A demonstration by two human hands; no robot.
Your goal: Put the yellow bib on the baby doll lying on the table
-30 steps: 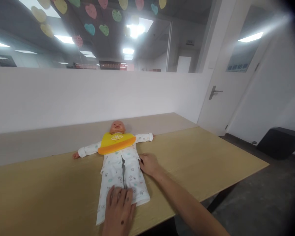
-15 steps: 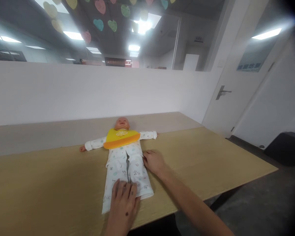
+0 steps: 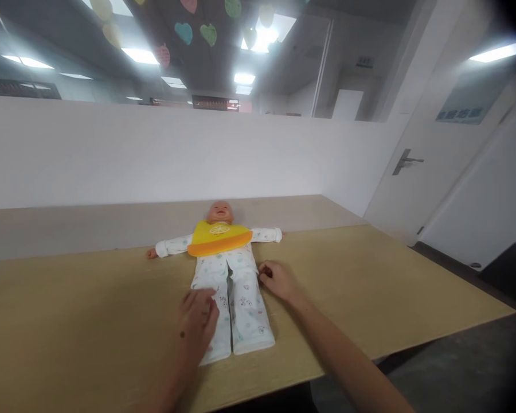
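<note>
A baby doll (image 3: 220, 212) lies on its back on the wooden table, arms out to the sides. It wears white printed pajamas (image 3: 245, 304) and a yellow-and-orange bib (image 3: 219, 240) with a citrus-slice design. My left hand (image 3: 196, 324) rests on the pajama leg at the image's left, fingers loosely apart, holding nothing visible. My right hand (image 3: 279, 281) sits on the table against the outer side of the other leg, fingers lightly curled at the fabric edge. The pajama legs lie side by side with a narrow gap between them.
The light wood table (image 3: 69, 310) meets a paler board (image 3: 69, 226) behind the doll, backed by a low white wall (image 3: 155, 155). A white door with a lever handle (image 3: 407, 162) stands at the right. A dark box (image 3: 505, 272) sits on the floor.
My left hand has moved up and to the left, off the pajama cuffs, which now show. My right hand stays at the leg's side. The view has turned slightly left.
</note>
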